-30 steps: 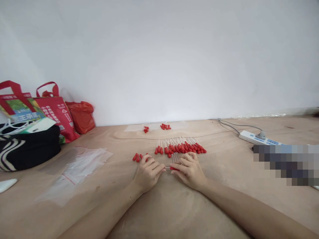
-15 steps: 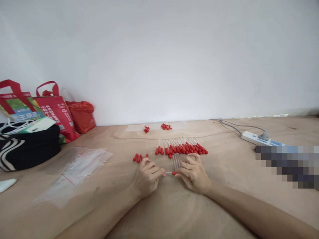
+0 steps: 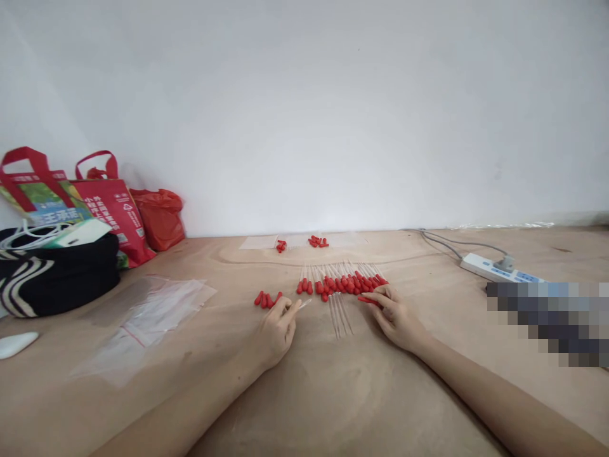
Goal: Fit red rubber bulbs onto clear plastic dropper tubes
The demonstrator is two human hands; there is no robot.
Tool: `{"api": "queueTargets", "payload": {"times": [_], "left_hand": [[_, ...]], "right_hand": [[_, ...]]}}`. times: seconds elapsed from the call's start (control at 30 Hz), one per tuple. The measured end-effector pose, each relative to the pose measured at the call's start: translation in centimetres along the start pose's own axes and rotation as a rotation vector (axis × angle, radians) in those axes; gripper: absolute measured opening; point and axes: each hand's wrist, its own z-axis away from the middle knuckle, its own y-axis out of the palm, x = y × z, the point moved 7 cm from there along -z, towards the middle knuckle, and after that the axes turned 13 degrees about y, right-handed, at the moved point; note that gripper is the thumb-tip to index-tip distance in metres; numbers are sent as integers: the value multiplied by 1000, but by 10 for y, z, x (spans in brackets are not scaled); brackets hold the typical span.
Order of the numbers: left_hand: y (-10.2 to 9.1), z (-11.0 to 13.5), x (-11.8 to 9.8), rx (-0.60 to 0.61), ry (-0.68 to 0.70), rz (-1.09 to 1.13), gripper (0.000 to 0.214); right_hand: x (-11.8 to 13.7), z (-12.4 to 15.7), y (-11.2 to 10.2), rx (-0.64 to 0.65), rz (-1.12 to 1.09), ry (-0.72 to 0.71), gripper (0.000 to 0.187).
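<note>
From my end, the left hand (image 3: 276, 330) pinches a clear tube (image 3: 305, 303) between thumb and finger, just beside a few loose bulbs (image 3: 258, 298). My right hand (image 3: 396, 317) has a red bulb (image 3: 369, 299) in its fingertips, close to the near side of the row (image 3: 351, 283); whether a tube runs from it, I cannot tell. Between the hands, bare tubes (image 3: 339, 316) lie on the surface (image 3: 309, 406). In the row, pale tubes point to the far edge, with bulbs on their near ends, so I judge the larger share done; the bare tubes and loose bulbs look left over. Near the far edge sit two small red clusters (image 3: 315, 241). Flat bags (image 3: 155, 324) lie toward the left edge, a power strip (image 3: 492, 269) toward the right.
</note>
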Motion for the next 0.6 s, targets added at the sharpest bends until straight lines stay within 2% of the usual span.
{"api": "queueTargets", "payload": {"times": [0.1,0.3,0.47,0.6], "left_hand": [[4,-2,0,-22,-23,-1,28],[17,-8,-3,-20,-6,4,19],[23,-16,-4,65,-47,105,18],[24,-18,-3,82,-91,202,17]], "right_hand": [[-8,-2,-6,44,51,63,23],[-22,-5,-21,-9,227,178,8],[-30,-5,-24,-34,347,246,11],[-35,-3,-20,-10,354,303,12]]}}
